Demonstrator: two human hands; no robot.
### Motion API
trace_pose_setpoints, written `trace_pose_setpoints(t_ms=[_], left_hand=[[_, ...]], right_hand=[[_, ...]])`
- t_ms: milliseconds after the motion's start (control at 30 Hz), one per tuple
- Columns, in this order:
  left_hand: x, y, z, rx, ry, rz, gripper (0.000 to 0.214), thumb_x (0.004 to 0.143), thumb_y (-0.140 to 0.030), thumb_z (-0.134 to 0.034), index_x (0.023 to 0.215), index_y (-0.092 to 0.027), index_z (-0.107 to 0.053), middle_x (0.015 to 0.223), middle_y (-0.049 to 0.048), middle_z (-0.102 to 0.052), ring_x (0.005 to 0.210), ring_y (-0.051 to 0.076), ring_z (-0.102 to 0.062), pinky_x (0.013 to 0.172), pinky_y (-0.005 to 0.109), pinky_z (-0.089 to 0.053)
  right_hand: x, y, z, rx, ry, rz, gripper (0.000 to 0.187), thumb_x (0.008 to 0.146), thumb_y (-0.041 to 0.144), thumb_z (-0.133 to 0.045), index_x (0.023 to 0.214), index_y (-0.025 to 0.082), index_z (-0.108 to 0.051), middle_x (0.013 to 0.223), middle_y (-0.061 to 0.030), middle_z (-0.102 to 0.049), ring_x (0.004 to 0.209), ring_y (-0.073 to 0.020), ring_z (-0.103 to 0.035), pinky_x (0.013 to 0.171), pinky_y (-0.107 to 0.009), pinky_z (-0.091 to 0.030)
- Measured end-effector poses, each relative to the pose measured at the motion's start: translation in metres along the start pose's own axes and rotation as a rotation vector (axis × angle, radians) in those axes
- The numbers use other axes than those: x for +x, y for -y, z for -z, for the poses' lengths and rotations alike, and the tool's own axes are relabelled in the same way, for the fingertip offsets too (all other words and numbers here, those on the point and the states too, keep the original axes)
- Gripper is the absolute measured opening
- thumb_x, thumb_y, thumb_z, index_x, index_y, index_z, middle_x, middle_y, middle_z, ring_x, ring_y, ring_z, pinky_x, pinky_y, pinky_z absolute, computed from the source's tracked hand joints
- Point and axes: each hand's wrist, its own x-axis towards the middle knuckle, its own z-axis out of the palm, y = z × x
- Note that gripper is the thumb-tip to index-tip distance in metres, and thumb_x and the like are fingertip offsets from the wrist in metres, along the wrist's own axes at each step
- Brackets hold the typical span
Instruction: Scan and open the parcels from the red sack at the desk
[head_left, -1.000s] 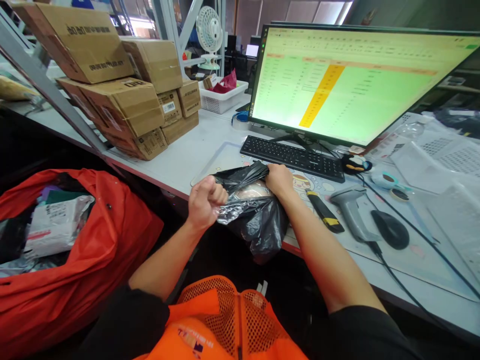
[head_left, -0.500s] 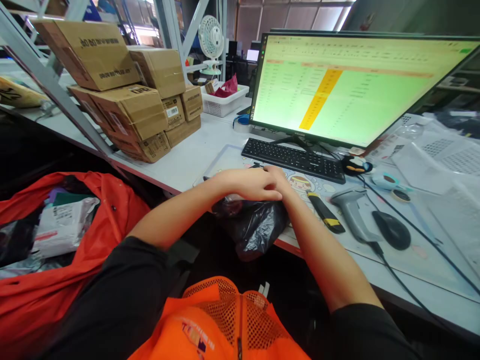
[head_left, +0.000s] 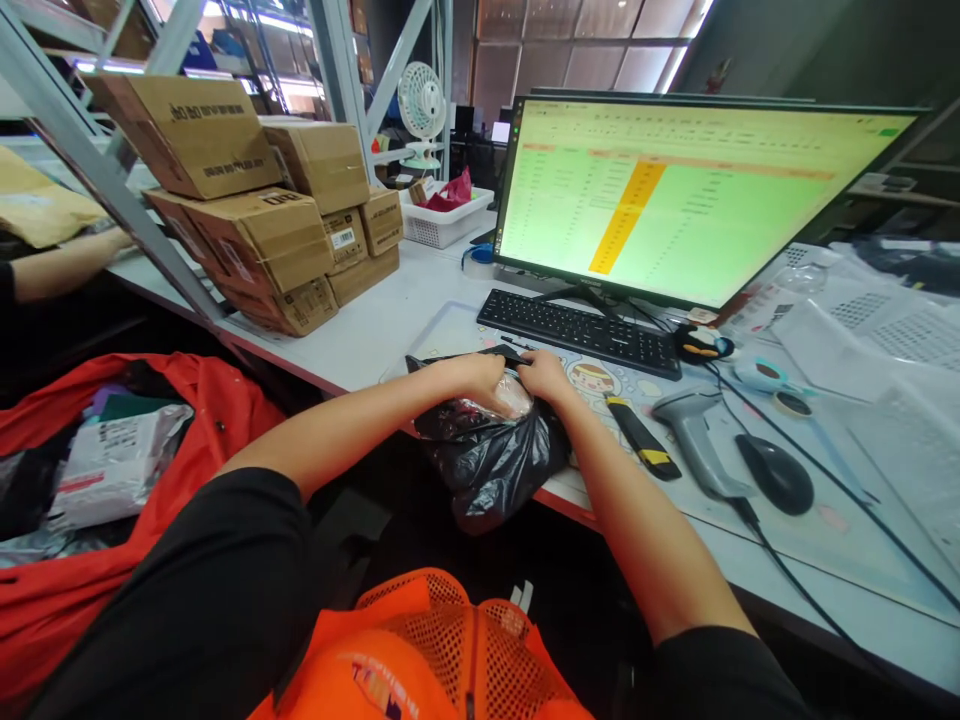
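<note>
A black plastic bag (head_left: pixel 487 480) hangs partly over the desk's front edge, its mouth apart at the top. Inside the mouth shows something in clear, shiny wrapping (head_left: pixel 514 398); its kind cannot be made out. My left hand (head_left: pixel 480 378) is closed on the bag's rim, fingertips partly hidden. Close beside it, my right hand (head_left: pixel 543 376) grips the rim from the other side. Right of the bag lie a black and yellow box cutter (head_left: pixel 642 436) and a grey barcode scanner (head_left: pixel 697 440).
A keyboard (head_left: pixel 577 330) and monitor (head_left: pixel 675 200) stand behind the hands, a mouse (head_left: pixel 774 472) to the right. Cardboard boxes (head_left: pixel 262 240) are stacked at left. An orange-red sack (head_left: pixel 217 420) of parcels sits below. Another person's arm (head_left: pixel 67 265) reaches in at far left.
My hands, crossed over each other before, have drawn apart to either side of the bag's mouth, baring the clear-wrapped content. Another person's arm has come into view at far left.
</note>
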Motion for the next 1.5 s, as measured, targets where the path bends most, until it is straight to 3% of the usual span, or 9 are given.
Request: trace_pose_setpoints(t_ms=[267, 433, 567, 733, 933, 1067, 1133, 1333, 1500], left_hand=[[-0.053, -0.037, -0.017, 0.09, -0.464, -0.252, 0.048, 0.08, -0.037, -0.083, 0.11, -0.011, -0.057, 0.111, 0.018, -0.066, 0.106, 0.035, -0.065, 0.091, 0.043, -0.05], [-0.086, -0.034, -0.019, -0.118, -0.569, -0.461, 0.041, 0.089, -0.058, -0.069, 0.092, -0.019, -0.056, 0.096, 0.0099, -0.063, 0.091, 0.028, -0.06, 0.083, 0.038, -0.047], [-0.1, -0.025, -0.009, -0.254, -0.547, -0.388, 0.03, 0.097, -0.047, -0.059, 0.082, -0.022, -0.054, 0.086, 0.0052, -0.061, 0.077, 0.022, -0.058, 0.072, 0.032, -0.042], [-0.102, -0.031, 0.008, -0.092, -0.385, -0.295, 0.048, 0.063, -0.024, -0.089, 0.099, -0.026, -0.056, 0.071, -0.0033, -0.057, 0.056, 0.02, -0.054, 0.06, 0.028, -0.036], [-0.094, -0.041, 0.012, -0.278, -0.395, -0.305, 0.05, 0.061, -0.046, -0.094, 0.067, -0.025, -0.05, 0.051, -0.0066, -0.039, 0.047, 0.02, -0.051, 0.058, 0.029, -0.04], [-0.107, -0.033, 0.011, -0.344, -0.367, -0.339, 0.035, 0.069, -0.041, -0.091, 0.072, -0.022, -0.061, 0.063, -0.0015, -0.057, 0.054, 0.018, -0.054, 0.058, 0.028, -0.041], [-0.12, -0.022, 0.01, -0.572, -0.507, -0.324, 0.034, 0.071, -0.043, -0.09, 0.079, -0.019, -0.067, 0.069, 0.0006, -0.063, 0.061, 0.017, -0.058, 0.061, 0.027, -0.044], [-0.149, 0.034, 0.004, -1.372, -1.361, -0.184, 0.058, 0.081, -0.08, -0.062, 0.104, -0.027, -0.064, 0.105, -0.0028, -0.068, 0.1, 0.017, -0.065, 0.07, 0.024, -0.055], [-0.122, 0.066, -0.028, -1.616, -1.456, -0.128, 0.051, 0.082, -0.072, -0.064, 0.109, -0.028, -0.062, 0.116, -0.0041, -0.069, 0.111, 0.016, -0.063, 0.083, 0.025, -0.059]], right_hand=[[-0.01, -0.009, 0.028, 0.195, 0.054, 0.121, 0.03, 0.068, 0.012, -0.046, 0.078, 0.014, -0.075, 0.075, -0.0011, -0.072, 0.077, -0.0189, -0.062, 0.071, -0.024, -0.049], [-0.038, -0.006, 0.038, 0.188, -0.147, 0.149, 0.041, 0.067, 0.009, -0.043, 0.091, 0.013, -0.075, 0.09, -0.0069, -0.074, 0.09, -0.0218, -0.062, 0.082, -0.028, -0.046], [-0.055, 0.007, 0.049, 0.089, -0.296, 0.14, 0.041, 0.071, 0.01, -0.046, 0.098, 0.014, -0.077, 0.093, -0.0094, -0.076, 0.087, -0.0233, -0.064, 0.08, -0.029, -0.045], [-0.068, 0.039, 0.068, -0.092, -0.265, 0.128, 0.036, 0.075, 0.013, -0.051, 0.1, 0.018, -0.076, 0.096, -0.0099, -0.077, 0.09, -0.025, -0.066, 0.078, -0.029, -0.045], [-0.077, 0.051, 0.075, -0.224, -0.201, 0.122, 0.034, 0.076, 0.013, -0.052, 0.101, 0.019, -0.075, 0.101, -0.011, -0.077, 0.094, -0.0275, -0.067, 0.079, -0.031, -0.044], [-0.083, 0.025, 0.07, -0.103, -0.176, 0.16, 0.031, 0.074, 0.01, -0.05, 0.092, 0.018, -0.074, 0.092, -0.0084, -0.076, 0.087, -0.0235, -0.066, 0.076, -0.028, -0.044], [-0.09, 0.006, 0.066, -0.039, -0.177, 0.161, 0.031, 0.072, 0.01, -0.05, 0.091, 0.018, -0.074, 0.091, -0.0077, -0.076, 0.086, -0.0236, -0.065, 0.076, -0.029, -0.045], [-0.138, -0.045, 0.067, 0.16, -0.337, 0.051, 0.038, 0.064, 0.015, -0.048, 0.091, 0.02, -0.074, 0.084, -0.0049, -0.073, 0.083, -0.0252, -0.065, 0.079, -0.034, -0.049], [-0.187, -0.042, 0.081, 0.313, -0.553, 0.06, 0.023, 0.07, 0.018, -0.053, 0.085, 0.024, -0.069, 0.074, 0.0004, -0.067, 0.07, -0.0194, -0.06, 0.066, -0.029, -0.046]])
